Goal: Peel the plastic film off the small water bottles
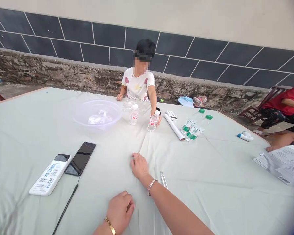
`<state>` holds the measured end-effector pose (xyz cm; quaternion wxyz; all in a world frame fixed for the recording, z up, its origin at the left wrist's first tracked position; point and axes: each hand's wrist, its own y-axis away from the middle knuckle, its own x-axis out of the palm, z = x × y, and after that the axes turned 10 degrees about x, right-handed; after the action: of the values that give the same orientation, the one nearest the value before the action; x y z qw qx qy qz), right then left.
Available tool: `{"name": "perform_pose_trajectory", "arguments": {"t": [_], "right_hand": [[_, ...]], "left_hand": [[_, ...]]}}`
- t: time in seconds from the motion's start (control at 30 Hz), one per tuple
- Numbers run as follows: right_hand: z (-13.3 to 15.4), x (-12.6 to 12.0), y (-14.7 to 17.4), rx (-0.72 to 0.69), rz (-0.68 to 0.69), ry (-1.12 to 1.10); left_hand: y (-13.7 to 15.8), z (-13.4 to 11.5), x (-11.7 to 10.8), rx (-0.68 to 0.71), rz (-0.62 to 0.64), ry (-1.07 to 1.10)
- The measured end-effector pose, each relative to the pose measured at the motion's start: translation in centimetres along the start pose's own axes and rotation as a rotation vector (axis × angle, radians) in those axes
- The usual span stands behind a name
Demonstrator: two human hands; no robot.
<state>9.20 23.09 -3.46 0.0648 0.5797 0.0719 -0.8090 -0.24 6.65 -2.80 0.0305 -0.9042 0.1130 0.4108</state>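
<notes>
My left hand (121,209) rests on the tablecloth near the front, fingers curled into a loose fist and nothing seen in it. Farther forward, my right hand (139,164) lies palm down with bent, slightly parted fingers touching the cloth, holding nothing visible. A slim silver object (164,179), partly hidden by my right forearm, lies beside it. Across the table a person (137,85) grips a small water bottle (153,122) with a white cap. Another such bottle (134,115) stands to its left. Left of my hands are a black phone (80,159) and a white power bank (50,174).
A clear plastic basin (98,112) with crumpled plastic inside sits at the back left. Two green-capped bottles (193,125) stand beside a white roll (174,126) and a white device (171,115). Another person's hand is near printed sheets (283,163) at right. A black cord (66,209) runs toward me.
</notes>
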Motion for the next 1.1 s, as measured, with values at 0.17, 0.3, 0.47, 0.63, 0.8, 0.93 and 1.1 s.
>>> {"name": "perform_pose_trajectory", "arguments": {"t": [0.17,0.3,0.47,0.63,0.8,0.93,1.1], "right_hand": [[1.1,0.5,4.7,-0.085,-0.032,0.041],[1.5,0.2,5.4,-0.086,-0.057,0.045],[1.5,0.1,5.2,-0.058,-0.052,0.07],[1.7,0.2,5.0,-0.045,-0.035,0.064],[1.1,0.6,5.2,-0.024,-0.037,-0.009],[0.3,0.6,2.9,0.082,-0.016,-0.288],[0.6,0.4,-7.6,0.344,-0.217,-0.607]], "left_hand": [[0.5,0.0,-0.1,0.062,-0.021,-0.172],[0.3,-0.3,0.1,0.075,-0.034,-0.238],[0.2,-0.4,0.3,0.095,-0.048,-0.244],[-0.1,-0.2,0.4,0.085,-0.043,-0.241],[0.0,-0.2,0.8,0.077,-0.044,-0.257],[0.1,-0.3,0.9,0.088,-0.034,-0.211],[-0.3,0.6,2.1,0.068,-0.002,-0.16]]}}
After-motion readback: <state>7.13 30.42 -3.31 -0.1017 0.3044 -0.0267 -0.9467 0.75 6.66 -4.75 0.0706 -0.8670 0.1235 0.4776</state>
